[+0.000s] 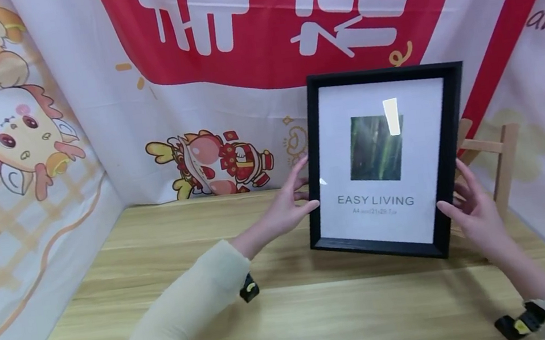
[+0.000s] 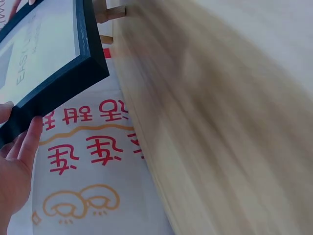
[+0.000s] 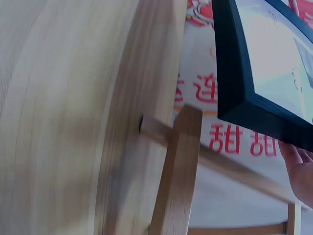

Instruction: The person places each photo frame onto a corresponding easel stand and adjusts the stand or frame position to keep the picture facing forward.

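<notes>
Both hands hold a black picture frame [image 1: 397,245] upright, tilted slightly, with a dark green picture and the words "EASY LIVING" on its white sheet. At its left side, my left hand [image 1: 284,205] grips the edge, thumb toward the front and fingers along the side. My right hand [image 1: 480,214] pinches the opposite edge lower down, its other fingers partly hidden behind the frame. Both wrist views show the frame's lower corner raised off the tabletop. Just behind and right of it stands a wooden easel [image 1: 502,168], partly covered by the frame; its bars [image 3: 178,171] show in the right wrist view.
The wood-grain table [image 1: 212,339] meets a printed cloth backdrop [image 1: 221,96] with red and white lettering. More printed cloth [image 1: 4,171] hangs along the left side. Each wrist wears a small black device [image 1: 522,324].
</notes>
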{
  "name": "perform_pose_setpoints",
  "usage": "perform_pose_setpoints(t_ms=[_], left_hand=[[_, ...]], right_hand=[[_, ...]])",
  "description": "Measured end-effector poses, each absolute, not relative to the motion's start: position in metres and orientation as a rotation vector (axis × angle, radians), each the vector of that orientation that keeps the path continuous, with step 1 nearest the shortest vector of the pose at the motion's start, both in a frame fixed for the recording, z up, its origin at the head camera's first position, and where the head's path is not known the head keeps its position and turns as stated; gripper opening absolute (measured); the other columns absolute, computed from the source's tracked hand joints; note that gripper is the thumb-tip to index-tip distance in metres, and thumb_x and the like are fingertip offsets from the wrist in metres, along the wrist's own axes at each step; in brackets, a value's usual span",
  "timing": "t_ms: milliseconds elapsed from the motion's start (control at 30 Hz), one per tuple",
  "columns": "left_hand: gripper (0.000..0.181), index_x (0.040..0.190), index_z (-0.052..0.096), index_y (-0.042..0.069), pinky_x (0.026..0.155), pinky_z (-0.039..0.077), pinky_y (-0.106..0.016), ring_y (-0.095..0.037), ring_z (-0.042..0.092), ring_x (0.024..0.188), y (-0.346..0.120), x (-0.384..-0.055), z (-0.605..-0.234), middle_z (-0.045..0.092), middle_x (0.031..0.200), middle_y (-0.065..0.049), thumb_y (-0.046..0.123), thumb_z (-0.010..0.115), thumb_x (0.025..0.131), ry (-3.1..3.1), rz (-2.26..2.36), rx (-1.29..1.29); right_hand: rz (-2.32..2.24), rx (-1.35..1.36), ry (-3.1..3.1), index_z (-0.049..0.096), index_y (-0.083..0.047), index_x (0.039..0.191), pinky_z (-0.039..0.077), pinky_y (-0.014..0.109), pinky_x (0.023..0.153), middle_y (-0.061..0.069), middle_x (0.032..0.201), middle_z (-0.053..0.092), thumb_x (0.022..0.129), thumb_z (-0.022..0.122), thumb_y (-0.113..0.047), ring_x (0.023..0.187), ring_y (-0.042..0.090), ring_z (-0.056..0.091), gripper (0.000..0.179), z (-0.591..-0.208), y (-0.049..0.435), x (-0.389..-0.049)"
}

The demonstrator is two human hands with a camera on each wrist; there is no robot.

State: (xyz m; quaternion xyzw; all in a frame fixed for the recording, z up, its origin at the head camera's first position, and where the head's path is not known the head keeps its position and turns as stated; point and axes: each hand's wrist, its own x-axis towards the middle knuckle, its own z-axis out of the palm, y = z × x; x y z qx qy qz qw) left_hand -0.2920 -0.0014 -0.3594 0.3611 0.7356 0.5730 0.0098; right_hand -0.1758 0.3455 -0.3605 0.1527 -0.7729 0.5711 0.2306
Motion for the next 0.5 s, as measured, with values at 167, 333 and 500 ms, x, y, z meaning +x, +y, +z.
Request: perform_pose_setpoints(t_ms=[167,333,500], left_hand=[[0.100,0.155,0.011,0.037,0.081,0.056,-0.027,-0.028,0.058,0.111,0.029,-0.304,-0.356,0.042,0.145,-0.017,-0.010,0.066,0.085,2.308,1.763,1.186],[0.101,0.155,0.009,0.036,0.092,0.050,-0.023,-0.024,0.050,0.125,0.059,-0.313,-0.352,0.025,0.157,-0.010,-0.006,0.068,0.086,2.423,1.691,1.220],[0.098,0.155,0.009,0.036,0.090,0.050,-0.021,-0.023,0.054,0.121,0.084,-0.318,-0.348,0.035,0.151,-0.016,-0.006,0.066,0.087,2.424,1.689,1.243]], right_hand=[[1.739,0.467,-1.854,0.028,-0.011,0.154,0.048,0.010,0.083,-0.002,0.133,0.051,0.085,0.048,0.027,0.108,0.006,0.055,0.080,-0.364,0.361,-0.177],[1.732,0.427,-1.767,0.033,-0.011,0.152,0.047,0.008,0.082,-0.004,0.118,0.060,0.083,0.044,0.030,0.103,0.004,0.057,0.080,-0.363,0.378,-0.175],[1.677,0.375,-1.805,0.032,-0.013,0.152,0.047,0.007,0.081,-0.005,0.117,0.060,0.084,0.046,0.028,0.101,0.003,0.059,0.081,-0.358,0.396,-0.173]])
